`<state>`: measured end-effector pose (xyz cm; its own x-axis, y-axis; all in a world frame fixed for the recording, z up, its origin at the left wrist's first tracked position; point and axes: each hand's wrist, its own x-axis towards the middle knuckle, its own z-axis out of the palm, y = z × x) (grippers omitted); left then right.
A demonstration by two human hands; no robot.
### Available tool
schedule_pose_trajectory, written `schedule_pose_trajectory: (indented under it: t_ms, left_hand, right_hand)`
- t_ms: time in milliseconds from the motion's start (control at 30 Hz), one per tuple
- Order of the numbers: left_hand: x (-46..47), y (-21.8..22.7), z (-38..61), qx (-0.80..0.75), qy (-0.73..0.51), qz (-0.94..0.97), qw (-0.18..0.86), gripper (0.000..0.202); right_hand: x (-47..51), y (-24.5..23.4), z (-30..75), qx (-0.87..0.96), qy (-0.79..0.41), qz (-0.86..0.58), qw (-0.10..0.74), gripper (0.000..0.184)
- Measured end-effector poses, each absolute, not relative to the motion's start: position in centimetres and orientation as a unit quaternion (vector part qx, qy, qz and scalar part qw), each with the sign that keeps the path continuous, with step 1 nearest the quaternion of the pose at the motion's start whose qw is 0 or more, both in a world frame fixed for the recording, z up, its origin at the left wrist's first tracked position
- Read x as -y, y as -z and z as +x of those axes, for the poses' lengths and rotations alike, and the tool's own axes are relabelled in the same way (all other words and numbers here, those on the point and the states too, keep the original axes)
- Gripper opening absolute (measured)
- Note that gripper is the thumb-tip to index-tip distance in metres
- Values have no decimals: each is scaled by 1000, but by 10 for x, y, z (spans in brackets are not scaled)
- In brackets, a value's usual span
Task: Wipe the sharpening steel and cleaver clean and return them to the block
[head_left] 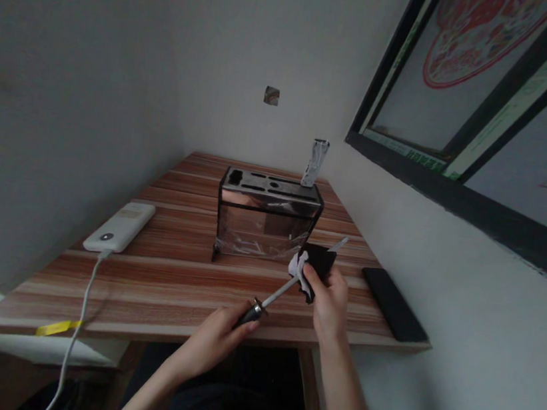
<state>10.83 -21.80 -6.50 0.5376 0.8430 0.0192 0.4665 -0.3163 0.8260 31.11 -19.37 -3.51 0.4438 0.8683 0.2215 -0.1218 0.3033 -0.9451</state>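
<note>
My left hand is closed around the dark handle of a honing steel, low over the table's front edge. The rod slants up to the right, and its tip shows beyond the cloth. My right hand pinches a black and white cloth around the rod's upper part. Just behind stands a knife block with a metal slotted top and clear plastic wrap round its lower body. A single wrapped handle sticks up from its right end.
On the left of the wood-grain table lies a white power bank with a white cable hanging over the edge. A flat black object lies at the right edge. Walls close in behind and on both sides; a dark-framed window is at right.
</note>
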Motion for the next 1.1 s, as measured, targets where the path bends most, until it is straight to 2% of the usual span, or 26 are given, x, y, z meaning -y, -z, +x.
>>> schedule_pose_trajectory:
  t_ms: [467, 667, 933, 1100]
  left_hand:
    - [218, 65, 107, -403, -229, 785, 411, 31]
    - [219, 63, 107, -406, -229, 785, 407, 32]
    - [219, 64, 105, -410, -226, 793, 390, 35]
    - [219, 67, 106, -416, -240, 783, 396, 33]
  right_hand:
    - [170, 10, 352, 334, -278, -402, 806, 29]
    - [162, 15, 349, 291, -228, -397, 840, 28]
    - [164, 24, 341, 300, -280, -408, 815, 33]
    - [177, 30, 319, 352, -353, -425, 755, 29]
